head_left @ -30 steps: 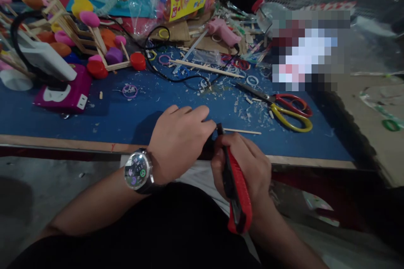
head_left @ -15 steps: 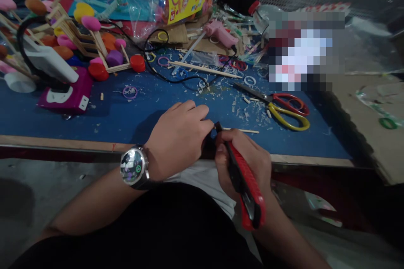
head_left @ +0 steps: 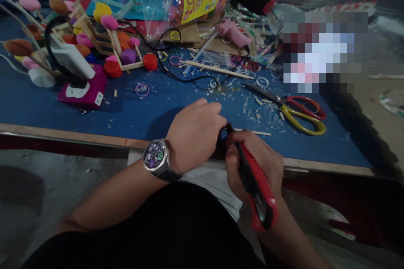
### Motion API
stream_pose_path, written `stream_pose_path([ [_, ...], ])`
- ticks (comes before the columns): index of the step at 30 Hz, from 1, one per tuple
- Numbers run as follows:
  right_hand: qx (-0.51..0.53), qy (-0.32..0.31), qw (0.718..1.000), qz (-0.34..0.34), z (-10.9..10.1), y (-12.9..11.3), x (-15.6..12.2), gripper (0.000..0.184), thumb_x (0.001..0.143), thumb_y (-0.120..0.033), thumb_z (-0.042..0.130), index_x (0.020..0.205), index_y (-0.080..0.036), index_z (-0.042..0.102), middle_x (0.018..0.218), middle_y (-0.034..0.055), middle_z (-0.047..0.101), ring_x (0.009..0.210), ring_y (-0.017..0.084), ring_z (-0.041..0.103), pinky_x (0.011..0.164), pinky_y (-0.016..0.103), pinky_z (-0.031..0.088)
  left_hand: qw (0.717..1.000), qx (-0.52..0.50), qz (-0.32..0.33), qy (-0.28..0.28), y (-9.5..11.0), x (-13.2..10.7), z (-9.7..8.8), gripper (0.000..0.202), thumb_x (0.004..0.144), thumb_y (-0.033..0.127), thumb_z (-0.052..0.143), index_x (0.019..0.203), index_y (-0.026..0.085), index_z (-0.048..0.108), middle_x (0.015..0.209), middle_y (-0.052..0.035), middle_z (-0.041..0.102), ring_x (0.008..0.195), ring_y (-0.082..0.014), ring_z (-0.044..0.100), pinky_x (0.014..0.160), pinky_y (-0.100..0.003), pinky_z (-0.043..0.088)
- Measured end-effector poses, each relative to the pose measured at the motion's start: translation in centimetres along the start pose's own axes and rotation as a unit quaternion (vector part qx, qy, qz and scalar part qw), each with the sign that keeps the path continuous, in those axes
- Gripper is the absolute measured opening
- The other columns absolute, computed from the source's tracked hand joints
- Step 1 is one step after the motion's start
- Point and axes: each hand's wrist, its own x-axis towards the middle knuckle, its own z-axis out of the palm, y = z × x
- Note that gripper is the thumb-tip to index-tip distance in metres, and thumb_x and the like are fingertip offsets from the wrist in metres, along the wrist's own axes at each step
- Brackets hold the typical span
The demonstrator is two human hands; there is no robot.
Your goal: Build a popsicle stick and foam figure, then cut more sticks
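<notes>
My right hand (head_left: 254,164) is wrapped round a red and black utility knife (head_left: 258,185). The knife's front end points up and left, against the fingertips of my left hand (head_left: 197,136). That hand is closed, back upward, over the table's front edge; whatever its fingers pinch is hidden behind them. A watch is on my left wrist. Just beyond the knife, a thin wooden stick (head_left: 257,132) shows on the blue tabletop (head_left: 126,113); its left end is hidden. To the right lie scissors (head_left: 303,114) with one red and one yellow handle.
Shavings and stick bits litter the tabletop. A longer stick (head_left: 217,69), a black cable and a pink glue gun (head_left: 235,33) lie farther back. At left are a purple power socket (head_left: 91,88) and a stick frame with coloured balls (head_left: 126,56). Cardboard (head_left: 385,130) borders the right.
The view has shifted, so the table's things appear farther right. Both hands keep nearly the same pose, the utility knife staying against the left fingertips.
</notes>
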Motion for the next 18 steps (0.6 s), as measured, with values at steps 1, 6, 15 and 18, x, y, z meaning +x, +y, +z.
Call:
stream_pose_path([
  [1, 0.001, -0.001, 1.000, 0.002, 0.00, -0.02, -0.01, 0.011, 0.089, -0.014, 0.049, 0.088, -0.025, 0.051, 0.071, -0.0012, 0.059, 0.060, 0.018, 0.058, 0.057, 0.031, 0.043, 1.000, 0.000, 0.001, -0.003, -0.01, 0.06, -0.02, 0.027, 0.093, 0.011, 0.053, 0.071, 0.018, 0.068, 0.076, -0.0046, 0.056, 0.076, -0.0205, 0.049, 0.076, -0.036, 0.043],
  [6, -0.007, 0.001, 1.000, 0.001, 0.14, 0.06, -0.33, 0.013, 0.088, -0.013, 0.049, 0.090, -0.026, 0.050, 0.073, -0.0008, 0.061, 0.061, 0.019, 0.060, 0.058, 0.032, 0.044, 1.000, 0.014, -0.002, -0.024, 0.10, 0.29, -0.12, 0.031, 0.094, 0.009, 0.049, 0.070, 0.018, 0.067, 0.076, -0.0047, 0.058, 0.074, -0.0205, 0.050, 0.080, -0.037, 0.044],
  [15, -0.022, 0.032, 0.998, -0.039, 0.81, 0.44, -0.88, 0.013, 0.087, -0.011, 0.050, 0.089, -0.024, 0.050, 0.073, -0.0001, 0.062, 0.065, 0.018, 0.058, 0.062, 0.031, 0.045, 0.999, 0.025, -0.007, -0.022, 0.22, 0.21, 0.02, 0.029, 0.095, 0.011, 0.051, 0.071, 0.017, 0.066, 0.078, -0.0052, 0.059, 0.078, -0.0211, 0.051, 0.079, -0.036, 0.043],
  [18, -0.029, 0.034, 0.998, -0.050, 0.90, 0.63, -0.99, 0.014, 0.086, -0.010, 0.050, 0.088, -0.024, 0.049, 0.073, 0.0001, 0.061, 0.065, 0.019, 0.056, 0.063, 0.032, 0.043, 0.999, 0.032, -0.007, -0.024, 0.28, 0.27, -0.01, 0.030, 0.096, 0.012, 0.051, 0.070, 0.018, 0.065, 0.077, -0.0048, 0.057, 0.077, -0.0206, 0.050, 0.079, -0.036, 0.043],
])
